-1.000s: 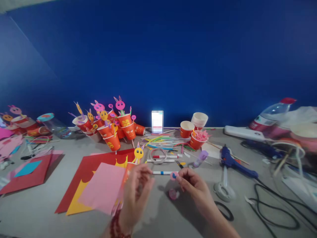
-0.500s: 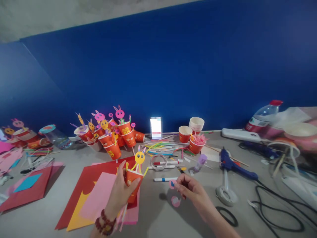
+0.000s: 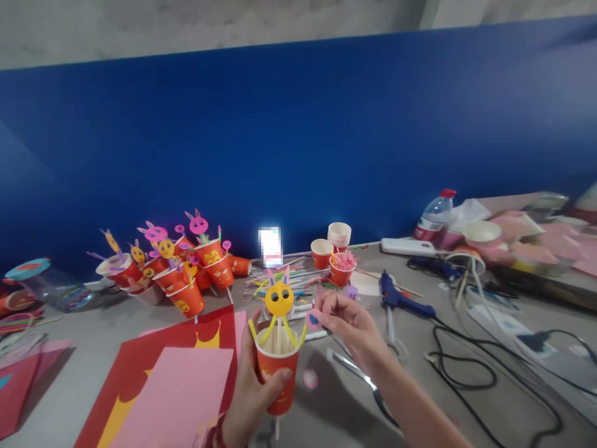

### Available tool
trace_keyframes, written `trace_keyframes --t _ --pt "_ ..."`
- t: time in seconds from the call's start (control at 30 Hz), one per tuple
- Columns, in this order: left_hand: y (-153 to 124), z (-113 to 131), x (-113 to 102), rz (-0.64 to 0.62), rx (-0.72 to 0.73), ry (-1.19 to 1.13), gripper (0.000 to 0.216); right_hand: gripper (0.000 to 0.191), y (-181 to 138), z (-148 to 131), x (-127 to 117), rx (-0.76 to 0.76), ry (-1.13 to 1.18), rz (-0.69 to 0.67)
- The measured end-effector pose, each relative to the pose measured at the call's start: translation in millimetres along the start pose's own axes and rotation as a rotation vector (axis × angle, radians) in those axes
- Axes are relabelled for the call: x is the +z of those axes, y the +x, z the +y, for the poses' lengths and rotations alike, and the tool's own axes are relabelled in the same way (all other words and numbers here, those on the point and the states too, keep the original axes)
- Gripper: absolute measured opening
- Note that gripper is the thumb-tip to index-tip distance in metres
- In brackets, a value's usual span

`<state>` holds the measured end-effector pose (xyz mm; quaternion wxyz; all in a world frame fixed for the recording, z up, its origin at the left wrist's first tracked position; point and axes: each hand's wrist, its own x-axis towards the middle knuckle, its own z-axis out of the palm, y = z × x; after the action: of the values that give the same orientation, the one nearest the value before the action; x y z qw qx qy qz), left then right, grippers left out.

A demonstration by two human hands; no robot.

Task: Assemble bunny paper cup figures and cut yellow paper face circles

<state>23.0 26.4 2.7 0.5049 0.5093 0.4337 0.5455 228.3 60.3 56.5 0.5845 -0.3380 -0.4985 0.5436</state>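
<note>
My left hand (image 3: 252, 389) is wrapped round a red paper cup (image 3: 278, 367), held upright above the table. Out of the cup rises a yellow rabbit face (image 3: 279, 301) on a stick, with yellow pipe-cleaner limbs bent over the rim. The stick's lower end shows under the cup. My right hand (image 3: 357, 333) pinches a small round pink paper piece (image 3: 312, 319) with a blue spot, close beside the right-hand pipe-cleaner tip; whether they touch I cannot tell. Below it lies another pink disc (image 3: 310, 378). A tool with a shiny blade (image 3: 352, 366) lies partly beneath my right forearm.
Finished-looking rabbit cups (image 3: 186, 298) cluster at back left. Red, yellow and pink paper sheets (image 3: 177, 386) lie at left. Behind my hands are pipe cleaners, markers and paper cups (image 3: 339, 233). A blue glue gun (image 3: 405, 302), cables (image 3: 443, 367) and a bottle (image 3: 433, 218) are at right.
The view has turned to the right. My left hand has brought the cup nearer to my right hand and turned it more upright. The pink piece stays pinched.
</note>
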Motion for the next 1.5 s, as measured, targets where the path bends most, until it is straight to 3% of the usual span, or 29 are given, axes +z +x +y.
trace_keyframes --t 0.37,0.53,0.73,1.1,1.5 --pt "-5 -1 4 0.068 -0.032 -0.033 0.097 0.028 -7 20 -4 -0.006 -0.066 -0.044" --pt "-6 -1 5 0.032 -0.056 -0.057 0.096 0.03 -4 21 -2 -0.006 -0.1 0.011" --pt "-6 -3 0 -0.06 -0.061 -0.004 0.094 0.031 -4 23 1 0.021 -0.092 -0.018" --pt "-8 -5 -1 -0.061 -0.049 -0.008 0.097 0.029 -3 28 2 0.016 -0.129 -0.03" --pt "-8 -7 -1 -0.043 -0.062 -0.026 0.097 0.021 -6 27 6 -0.171 -0.411 0.003"
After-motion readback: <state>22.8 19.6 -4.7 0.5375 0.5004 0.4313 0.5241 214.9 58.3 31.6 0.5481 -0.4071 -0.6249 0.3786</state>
